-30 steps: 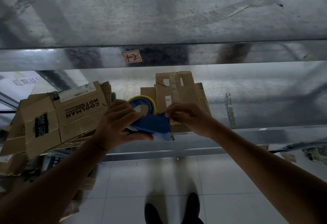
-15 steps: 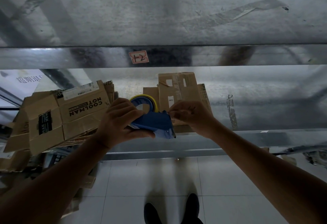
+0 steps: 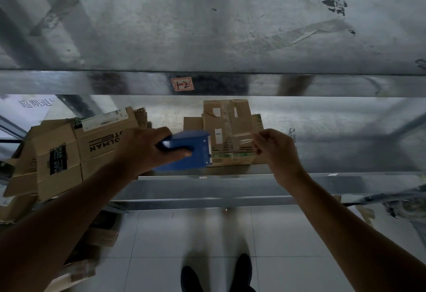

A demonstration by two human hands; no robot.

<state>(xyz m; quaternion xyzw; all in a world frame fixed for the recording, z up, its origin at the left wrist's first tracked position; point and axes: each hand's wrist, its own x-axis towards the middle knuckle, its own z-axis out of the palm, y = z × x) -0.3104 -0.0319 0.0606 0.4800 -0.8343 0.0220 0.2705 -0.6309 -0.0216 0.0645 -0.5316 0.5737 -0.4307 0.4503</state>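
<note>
Blue hard-plastic tape dispenser (image 3: 184,151), boxy, sits mid-frame gripped in the left hand (image 3: 147,151). The right hand (image 3: 276,151), held apart, pinches a glossy clear tape strip (image 3: 232,140) stretched between them. Looks like the pull-out step, next probably needs tension and a tear at the cutter. Matte flattened cardboard (image 3: 230,116) behind, on a scuffed metal shelf (image 3: 230,183).

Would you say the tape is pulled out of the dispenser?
Pulled out: a clear strip spans from dispenser to the pinching right hand.
</note>
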